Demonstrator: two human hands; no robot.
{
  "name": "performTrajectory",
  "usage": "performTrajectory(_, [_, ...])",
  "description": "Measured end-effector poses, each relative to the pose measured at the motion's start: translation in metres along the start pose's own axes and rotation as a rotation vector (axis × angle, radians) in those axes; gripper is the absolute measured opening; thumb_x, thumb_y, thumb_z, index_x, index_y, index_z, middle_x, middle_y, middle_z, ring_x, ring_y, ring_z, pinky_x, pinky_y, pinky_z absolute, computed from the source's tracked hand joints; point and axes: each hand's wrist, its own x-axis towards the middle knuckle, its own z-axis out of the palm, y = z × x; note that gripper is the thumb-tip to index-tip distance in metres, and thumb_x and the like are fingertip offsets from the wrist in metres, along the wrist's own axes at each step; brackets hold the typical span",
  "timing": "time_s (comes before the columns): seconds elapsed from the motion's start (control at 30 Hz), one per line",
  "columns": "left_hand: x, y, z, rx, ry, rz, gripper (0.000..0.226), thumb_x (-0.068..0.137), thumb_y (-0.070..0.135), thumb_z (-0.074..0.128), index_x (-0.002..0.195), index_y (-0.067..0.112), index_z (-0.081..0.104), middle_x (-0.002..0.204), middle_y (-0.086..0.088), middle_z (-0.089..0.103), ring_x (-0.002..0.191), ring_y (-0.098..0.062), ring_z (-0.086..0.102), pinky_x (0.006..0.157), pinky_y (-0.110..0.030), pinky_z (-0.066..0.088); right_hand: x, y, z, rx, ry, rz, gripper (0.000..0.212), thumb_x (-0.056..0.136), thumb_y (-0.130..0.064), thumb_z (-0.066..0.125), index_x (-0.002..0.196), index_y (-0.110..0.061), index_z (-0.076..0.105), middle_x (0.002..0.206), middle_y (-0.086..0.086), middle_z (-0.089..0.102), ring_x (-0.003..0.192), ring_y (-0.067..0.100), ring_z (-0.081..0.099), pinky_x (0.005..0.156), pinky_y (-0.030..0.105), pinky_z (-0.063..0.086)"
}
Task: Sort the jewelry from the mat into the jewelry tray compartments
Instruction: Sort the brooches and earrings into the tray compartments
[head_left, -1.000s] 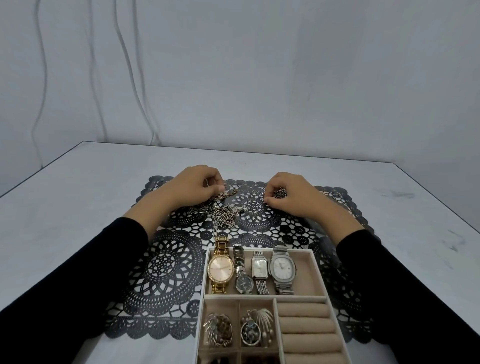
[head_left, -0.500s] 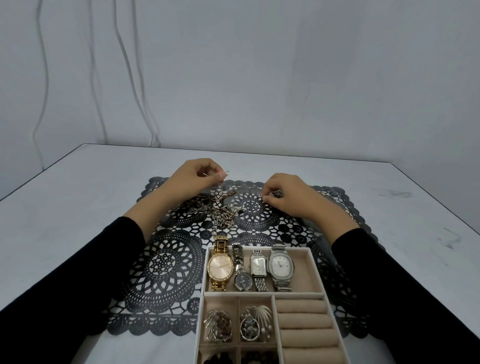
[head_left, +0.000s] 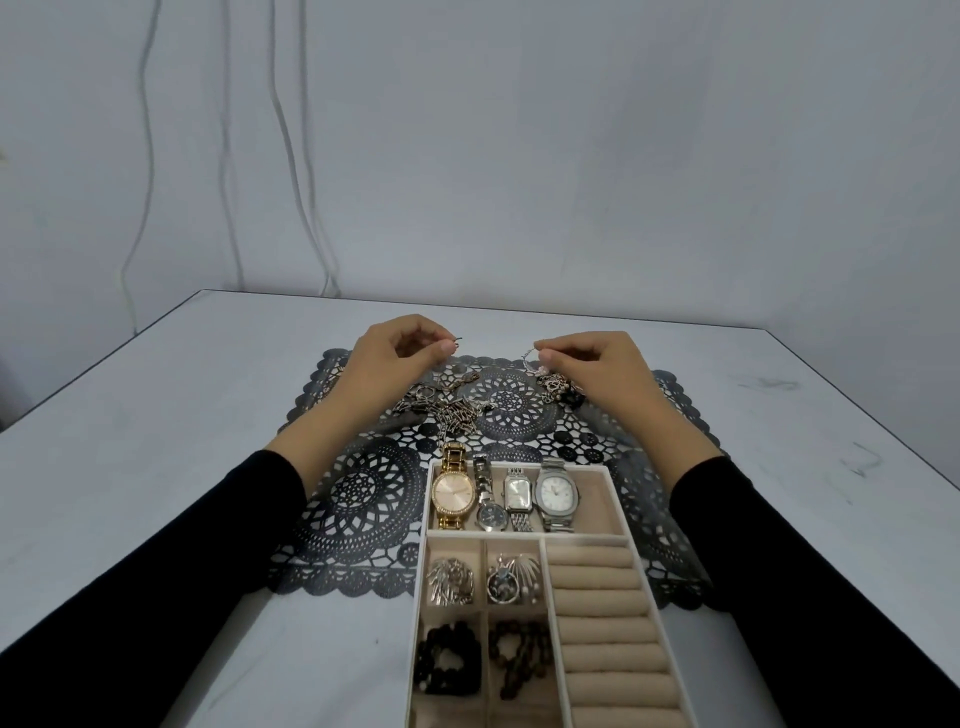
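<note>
Both hands are up off the mat (head_left: 363, 493) now, each with a little find. The left hand (head_left: 387, 364) pinches a small dark piece (head_left: 457, 340) between thumb and forefinger; it is too small to name. The right hand (head_left: 597, 369) pinches a thin hoop (head_left: 530, 356), likely an earring.

A second ago both hands were down among the jewelry, fingers picking at it, so I judge this is the lift after the pick. A tangle of chains (head_left: 452, 410) lies under the left hand, and a smaller cluster sits beneath the right fingers.

The jewelry tray (head_left: 587, 466) waits on the worktop (head_left: 156, 415) behind both wrists, toward the person, with watches (head_left: 504, 499) in its nearest compartment. Next, I'd say, each hand must draw back and drop its piece in a fitting compartment without snagging the chains.
</note>
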Motion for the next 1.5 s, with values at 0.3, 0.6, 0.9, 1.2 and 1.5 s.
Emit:
performTrajectory(0.3, [-0.054,0.028,-0.013,-0.059,0.003,0.02,0.008,0.087,0.019,0.072,0.095,0.017,0.073,0.085,-0.003,0.075,0.087,-0.023,0.072,0.087,-0.035,0.058,-0.048,-0.02,-0.01,0.01,0.024,-0.056,0.014,0.083,-0.023,0.074,0.096,-0.022,0.074,0.078,-0.007,0.071,0.069,-0.002,0.063,0.066,0.012,0.048])
performTrajectory(0.6, [-0.108,0.052,-0.017,-0.147,0.009,0.059,0.01,0.085,0.02,0.073,0.095,0.02,0.074,0.089,0.001,0.075,0.088,-0.018,0.071,0.087,-0.031,0.058,-0.105,-0.037,-0.021,0.087,-0.038,-0.091,0.016,0.083,-0.019,0.073,0.099,-0.015,0.073,0.083,-0.001,0.074,0.071,0.002,0.067,0.068,0.014,0.049])
performTrajectory(0.9, [-0.146,0.071,-0.017,-0.205,0.019,0.11,0.012,0.085,0.012,0.072,0.092,0.021,0.072,0.09,0.002,0.074,0.088,-0.014,0.07,0.084,-0.025,0.056,-0.157,-0.051,-0.032,0.181,-0.174,-0.13,0.018,0.08,-0.011,0.074,0.099,-0.009,0.074,0.089,0.008,0.074,0.081,0.02,0.068,0.07,0.026,0.056])
performTrajectory(1.2, [-0.171,0.082,-0.016,-0.22,0.006,0.161,0.011,0.084,0.011,0.072,0.092,0.018,0.071,0.084,0.01,0.074,0.083,-0.008,0.069,0.081,-0.019,0.054,-0.194,-0.069,-0.026,0.12,-0.513,-0.14,0.017,0.078,-0.008,0.075,0.095,-0.006,0.075,0.082,0.005,0.074,0.072,0.016,0.066,0.072,0.031,0.056])
performTrajectory(1.5, [-0.18,0.084,-0.019,-0.245,0.016,0.179,0.012,0.081,0.019,0.072,0.093,0.017,0.072,0.088,0.006,0.074,0.083,-0.012,0.07,0.083,-0.027,0.055,-0.204,-0.077,-0.017,-0.077,-0.74,-0.166,0.018,0.079,-0.012,0.076,0.096,-0.007,0.076,0.086,0.001,0.075,0.081,0.017,0.071,0.075,0.026,0.055])
